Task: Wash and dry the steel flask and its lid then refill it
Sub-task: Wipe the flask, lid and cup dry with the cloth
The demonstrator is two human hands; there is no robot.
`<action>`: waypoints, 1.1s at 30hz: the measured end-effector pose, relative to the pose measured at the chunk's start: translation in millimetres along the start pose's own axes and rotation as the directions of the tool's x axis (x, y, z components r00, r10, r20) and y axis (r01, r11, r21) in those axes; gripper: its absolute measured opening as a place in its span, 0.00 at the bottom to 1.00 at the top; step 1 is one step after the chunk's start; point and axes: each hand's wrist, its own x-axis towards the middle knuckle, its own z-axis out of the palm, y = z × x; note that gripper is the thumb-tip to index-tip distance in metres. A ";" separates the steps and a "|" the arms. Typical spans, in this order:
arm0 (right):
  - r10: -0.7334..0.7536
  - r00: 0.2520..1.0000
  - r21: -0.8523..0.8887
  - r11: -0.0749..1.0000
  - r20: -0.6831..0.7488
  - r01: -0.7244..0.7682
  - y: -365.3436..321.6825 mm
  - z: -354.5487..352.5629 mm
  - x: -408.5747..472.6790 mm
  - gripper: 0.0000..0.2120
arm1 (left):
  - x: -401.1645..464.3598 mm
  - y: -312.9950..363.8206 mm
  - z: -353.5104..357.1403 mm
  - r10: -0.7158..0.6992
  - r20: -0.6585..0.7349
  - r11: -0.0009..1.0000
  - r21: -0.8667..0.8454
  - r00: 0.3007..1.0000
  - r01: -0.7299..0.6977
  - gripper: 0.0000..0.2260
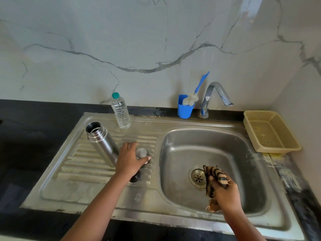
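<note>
The steel flask (100, 141) stands upright and uncapped on the ribbed drainboard (83, 164). Just right of it sits the steel lid cup (142, 152), and my left hand (129, 160) curls its thumb and fingers round that lid. A black stopper (135, 178) lies on the drainboard, partly hidden under my left wrist. Over the sink basin (182, 153), my right hand (224, 193) grips a brown and black striped cloth (214, 176). A plastic water bottle (121, 111) with a teal cap stands behind the flask.
A chrome tap (215, 96) rises behind the basin, with no water running. Beside it is a blue cup (185, 108) holding a bottle brush (196, 94). A yellow plastic basket (271, 131) sits at the right on the dark counter (26, 136). The drain (198, 177) is uncovered.
</note>
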 end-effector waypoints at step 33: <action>-0.450 0.890 -0.130 0.889 -0.074 0.439 -79.0 -0.8 2.7 0.22 | -26.9 138.0 2.9 0.120 0.279 0.746 -0.659 0.953 0.099 0.07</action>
